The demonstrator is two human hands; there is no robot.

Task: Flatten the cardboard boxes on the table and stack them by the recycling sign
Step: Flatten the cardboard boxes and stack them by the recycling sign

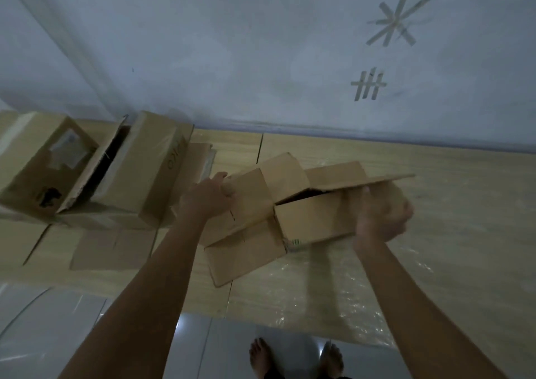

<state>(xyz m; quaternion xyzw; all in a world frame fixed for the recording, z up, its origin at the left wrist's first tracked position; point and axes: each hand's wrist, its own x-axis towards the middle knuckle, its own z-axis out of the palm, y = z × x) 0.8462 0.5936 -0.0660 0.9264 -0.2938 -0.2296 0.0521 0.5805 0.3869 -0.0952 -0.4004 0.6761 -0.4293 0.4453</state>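
A brown cardboard box [307, 219] lies on the wooden table [464, 233] in front of me with its flaps spread open. My left hand [210, 197] grips the left flap near its upper edge. My right hand [383, 219] is at the box's right end, blurred, fingers curled against the side under the long top flap. At the left stand two more boxes: one with a torn window [43, 164] and a taller one [148, 169] with dark lettering, leaning together.
A flat cardboard piece [113, 248] lies on the table under the left boxes. Tape marks [397, 16] are stuck on the grey wall behind. Crinkled clear plastic covers the table's near right part. My bare feet [295, 358] stand on grey tiles below the table edge.
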